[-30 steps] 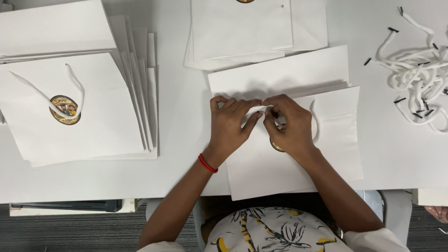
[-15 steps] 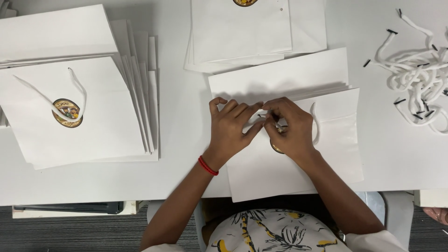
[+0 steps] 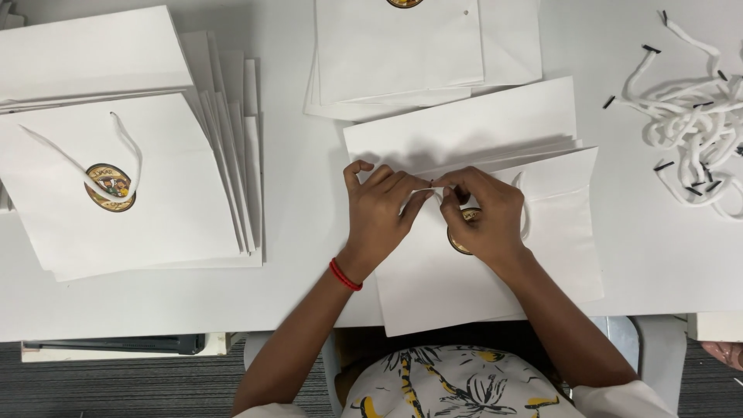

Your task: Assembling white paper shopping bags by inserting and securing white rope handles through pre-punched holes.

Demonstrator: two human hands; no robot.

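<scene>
While both hands pinch a white cord [image 3: 433, 188] at the flat paper bag [image 3: 495, 255] mid-desk: left hand [image 3: 381, 213], right hand [image 3: 484, 217]. Corded bags [image 3: 116, 186] left; loose cords [image 3: 693, 124] right, unfitted.

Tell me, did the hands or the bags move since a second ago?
Hardly. Both hands, left hand and right hand, stay pinched together over the flat white paper bag with the round gold sticker, fingers shifting only slightly on its white cord. The stack of finished white bags and the loose pile of white cords stayed put.
</scene>
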